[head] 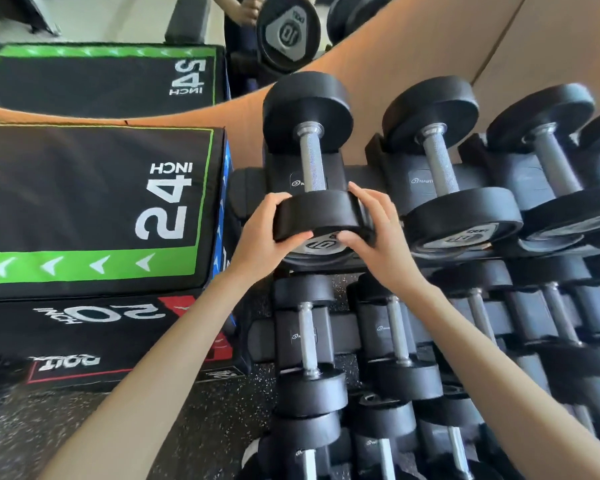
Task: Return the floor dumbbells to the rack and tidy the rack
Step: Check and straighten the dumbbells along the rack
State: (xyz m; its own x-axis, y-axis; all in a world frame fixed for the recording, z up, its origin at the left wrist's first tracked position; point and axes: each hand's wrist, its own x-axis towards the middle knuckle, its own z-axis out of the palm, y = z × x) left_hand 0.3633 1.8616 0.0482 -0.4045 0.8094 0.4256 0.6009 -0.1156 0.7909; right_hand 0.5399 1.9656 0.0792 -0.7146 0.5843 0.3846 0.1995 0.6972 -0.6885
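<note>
A black round-headed dumbbell (310,157) with a knurled steel handle lies in the leftmost saddle of the rack's top tier (246,188). My left hand (267,233) grips the left side of its near head. My right hand (374,223) grips the right side of the same head, with the thumb under its grey end cap. More black dumbbells (440,168) fill the saddles to the right on the top tier. Lower tiers hold further dumbbells (307,344) below my forearms.
Stacked black plyo boxes marked 24 inch (94,209) and 20 inch (94,317) stand close on the left of the rack. A mirror (118,26) above the tan wall panel (430,53) reflects the dumbbell and boxes. Speckled rubber floor (194,410) lies below.
</note>
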